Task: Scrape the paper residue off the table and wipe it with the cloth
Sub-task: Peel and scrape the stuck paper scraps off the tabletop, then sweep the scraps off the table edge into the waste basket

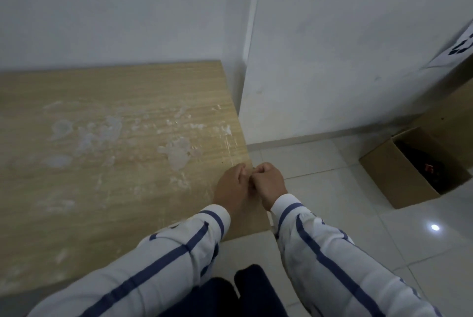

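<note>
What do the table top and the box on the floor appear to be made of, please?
Table top: probably wood-grain laminate, matte, judging by its even printed streaks, with whitish paper residue stuck on. Box: plain brown corrugated cardboard, flaps open.

The scene is dim and flat, with a cool bluish-grey cast over the white wall [128, 9]. Light seems to come from overhead: a small bright glare spot [435, 227] reflects off the glossy floor tiles [332, 188]. Shadows are soft and faint, darkest inside the cardboard box [384, 183] at the right. The whole frame is slightly blurred and low in detail; the pale patches on the table [76, 214] look smeared. Wide-angle distortion bends the table edges and tilts the wall corner, and the far corners are softest
</note>
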Motion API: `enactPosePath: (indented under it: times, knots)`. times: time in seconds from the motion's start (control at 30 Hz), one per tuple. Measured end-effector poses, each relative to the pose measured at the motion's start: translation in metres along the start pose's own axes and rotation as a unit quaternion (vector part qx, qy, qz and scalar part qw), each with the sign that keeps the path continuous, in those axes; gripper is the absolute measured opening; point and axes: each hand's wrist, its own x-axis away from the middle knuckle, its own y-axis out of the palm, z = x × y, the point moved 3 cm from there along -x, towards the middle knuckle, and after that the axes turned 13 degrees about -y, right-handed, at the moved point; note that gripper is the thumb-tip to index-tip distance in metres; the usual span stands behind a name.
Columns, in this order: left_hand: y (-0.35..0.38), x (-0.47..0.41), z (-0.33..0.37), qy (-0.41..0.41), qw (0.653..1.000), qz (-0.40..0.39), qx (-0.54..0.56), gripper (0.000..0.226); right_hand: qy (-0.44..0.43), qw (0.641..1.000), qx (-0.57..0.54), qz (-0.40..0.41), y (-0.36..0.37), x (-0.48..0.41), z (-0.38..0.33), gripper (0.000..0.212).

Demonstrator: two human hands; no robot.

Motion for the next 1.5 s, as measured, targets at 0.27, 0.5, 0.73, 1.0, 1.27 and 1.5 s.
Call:
enactPosePath:
  times: [0.27, 0.5, 0.73, 1.0, 1.27, 1.5]
  knots:
    - [0.038, -0.022, -0.004, 0.075, 0.972, 0.081, -0.208, 0.053, 0.076, 0.988, -0.136, 0.009, -0.010, -0.037, 0.043, 0.012]
    - [0.038, -0.076, 0.002, 0.072, 0.944, 0.165, -0.278, 0.058, 0.119, 0.978, -0.171, -0.025, 0.007, -0.071, 0.079, 0.015]
    - [0.033, -0.103, 0.010, 0.069, 0.932, 0.199, -0.294, 0.061, 0.005, 0.996, 0.001, -0.095, 0.047, -0.128, 0.162, 0.013]
    - [0.035, -0.104, 0.010, 0.065, 0.920, 0.222, -0.315, 0.061, -0.117, 0.929, 0.277, -0.216, 0.069, -0.172, 0.241, 0.012]
    - [0.035, -0.102, 0.010, 0.069, 0.919, 0.227, -0.314, 0.058, -0.098, 0.963, 0.199, -0.154, 0.080, -0.196, 0.268, 0.029]
    - [0.035, -0.102, 0.010, 0.063, 0.922, 0.220, -0.312, 0.058, -0.064, 0.951, 0.255, -0.164, 0.085, -0.208, 0.269, 0.022]
